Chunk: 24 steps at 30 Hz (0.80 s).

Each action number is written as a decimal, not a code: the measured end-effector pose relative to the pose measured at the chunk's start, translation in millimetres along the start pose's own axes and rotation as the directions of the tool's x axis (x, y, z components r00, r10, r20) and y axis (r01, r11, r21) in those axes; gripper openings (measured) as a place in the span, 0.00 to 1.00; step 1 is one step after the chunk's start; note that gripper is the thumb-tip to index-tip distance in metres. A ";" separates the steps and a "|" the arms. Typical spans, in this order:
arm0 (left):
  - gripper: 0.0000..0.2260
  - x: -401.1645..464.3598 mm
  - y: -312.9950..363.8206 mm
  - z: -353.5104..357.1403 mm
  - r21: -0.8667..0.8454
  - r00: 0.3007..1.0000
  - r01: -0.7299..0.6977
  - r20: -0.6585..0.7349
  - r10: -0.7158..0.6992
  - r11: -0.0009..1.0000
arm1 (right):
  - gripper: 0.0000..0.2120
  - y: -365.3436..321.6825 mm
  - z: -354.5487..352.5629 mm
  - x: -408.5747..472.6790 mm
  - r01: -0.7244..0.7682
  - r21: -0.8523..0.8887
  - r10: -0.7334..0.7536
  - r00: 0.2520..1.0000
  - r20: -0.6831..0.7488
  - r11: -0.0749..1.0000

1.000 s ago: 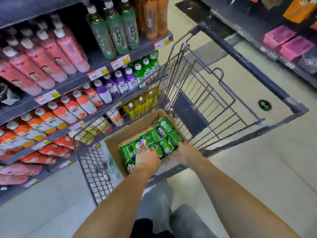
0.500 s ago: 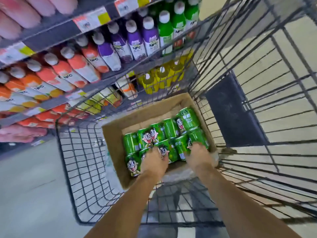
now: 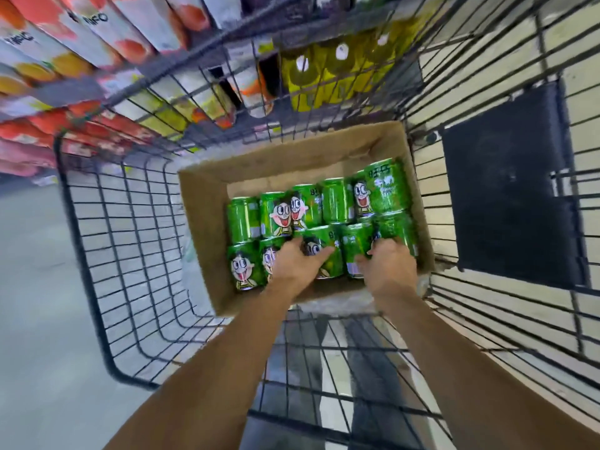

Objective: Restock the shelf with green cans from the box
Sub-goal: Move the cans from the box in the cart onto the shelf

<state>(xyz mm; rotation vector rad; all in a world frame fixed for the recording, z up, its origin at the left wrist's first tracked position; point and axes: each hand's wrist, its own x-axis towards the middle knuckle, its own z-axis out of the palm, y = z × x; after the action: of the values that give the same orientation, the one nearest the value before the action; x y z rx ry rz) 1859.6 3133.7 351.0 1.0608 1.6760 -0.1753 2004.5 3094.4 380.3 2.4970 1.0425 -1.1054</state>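
Observation:
An open cardboard box sits inside a black wire shopping cart. Several green cans with a cartoon face lie in two rows in the box. My left hand reaches into the near row, its fingers wrapped over a green can in the middle. My right hand lies beside it, fingers curled around another green can at the right of the near row. Both cans still rest in the box.
Shelves with pink, orange and yellow drink bottles run along the upper left, beyond the cart's far wall. A black panel hangs on the cart's right side. Grey floor lies to the left.
The view has dropped closer into the cart and the box fills more of it. Both hands have reached further onto the near row and closed around cans.

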 end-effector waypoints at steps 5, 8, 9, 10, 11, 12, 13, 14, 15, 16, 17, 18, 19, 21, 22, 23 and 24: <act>0.21 1.2 0.1 0.5 -0.070 0.999 -0.028 -0.027 0.026 0.997 | 0.21 -0.5 1.9 -3.9 0.036 0.002 -0.036 0.999 0.004 0.999; 0.18 -0.6 -0.7 1.2 -0.062 0.997 -0.027 -0.076 0.022 0.998 | 0.19 -4.3 4.8 -7.3 0.039 0.040 -0.039 0.999 -0.013 0.998; 0.17 -0.6 -0.9 1.2 -0.068 0.996 -0.019 -0.087 0.013 0.998 | 0.17 -6.7 6.2 -8.8 0.040 0.049 -0.039 0.999 -0.015 0.998; 0.17 -0.9 -2.0 0.5 -0.075 0.995 -0.011 -0.096 0.004 0.997 | 0.16 -9.6 7.7 -10.8 0.042 0.055 -0.042 0.999 -0.014 0.998; 0.17 -1.8 -4.0 -0.5 -0.084 0.995 0.000 -0.104 -0.009 0.996 | 0.16 -12.5 10.0 -13.0 0.048 0.055 -0.047 0.999 -0.011 0.997; 0.16 -3.0 -6.6 -1.8 -0.098 0.994 0.013 -0.109 -0.024 0.995 | 0.17 -15.0 12.5 -14.7 0.055 0.055 -0.055 0.998 -0.007 0.997; 0.17 -4.9 -9.6 -2.5 -0.119 0.993 0.025 -0.112 -0.038 0.993 | 0.18 -16.7 14.6 -16.3 0.060 0.064 -0.060 0.998 -0.005 0.996; 0.17 -6.6 -13.0 -2.8 -0.146 0.992 0.036 -0.114 -0.053 0.989 | 0.20 -17.6 16.1 -17.2 0.063 0.090 -0.063 0.998 -0.005 0.994; 0.19 -7.8 -16.0 -2.6 -0.171 0.991 0.045 -0.120 -0.066 0.984 | 0.21 -18.0 17.7 -16.3 0.069 0.133 -0.069 0.998 -0.002 0.989; 0.20 -9.2 -17.3 -2.5 -0.186 0.989 0.051 -0.127 -0.075 0.981 | 0.22 -18.0 18.2 -14.6 0.073 0.186 -0.076 0.997 0.007 0.980; 0.21 -9.7 -17.5 -2.5 -0.192 0.988 0.054 -0.132 -0.080 0.980 | 0.22 -18.4 18.0 -12.8 0.068 0.232 -0.075 0.997 0.020 0.970; 0.22 -9.1 -17.2 -2.8 -0.193 0.987 0.054 -0.139 -0.082 0.980 | 0.23 -19.5 17.9 -10.8 0.056 0.262 -0.067 0.997 0.034 0.963; 0.22 -7.9 -16.3 -2.8 -0.191 0.986 0.054 -0.145 -0.083 0.980 | 0.26 -20.3 17.5 -9.5 0.040 0.273 -0.056 0.997 0.050 0.961; 0.23 -5.2 -15.4 -2.9 -0.184 0.984 0.056 -0.159 -0.086 0.981 | 0.31 -22.1 17.3 -7.2 0.033 0.224 -0.053 0.995 0.086 0.974; 0.23 -3.6 -15.4 -2.8 -0.178 0.982 0.057 -0.168 -0.087 0.982 | 0.32 -23.1 16.7 -5.4 0.045 0.178 -0.064 0.993 0.103 0.983; 0.23 -2.1 -14.9 -2.8 -0.167 0.980 0.060 -0.177 -0.090 0.984 | 0.30 -24.5 15.3 -2.8 0.055 0.146 -0.073 0.990 0.120 0.988; 0.24 -0.8 -14.5 -3.0 -0.152 0.979 0.066 -0.182 -0.093 0.986 | 0.28 -26.0 13.4 0.6 0.058 0.133 -0.076 0.987 0.139 0.989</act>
<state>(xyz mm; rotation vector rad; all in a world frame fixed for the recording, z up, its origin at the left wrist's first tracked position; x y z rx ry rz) 1847.1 3126.5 347.3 0.9240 1.8728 -0.0030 1979.5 3107.6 372.6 2.4504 1.0528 -1.3912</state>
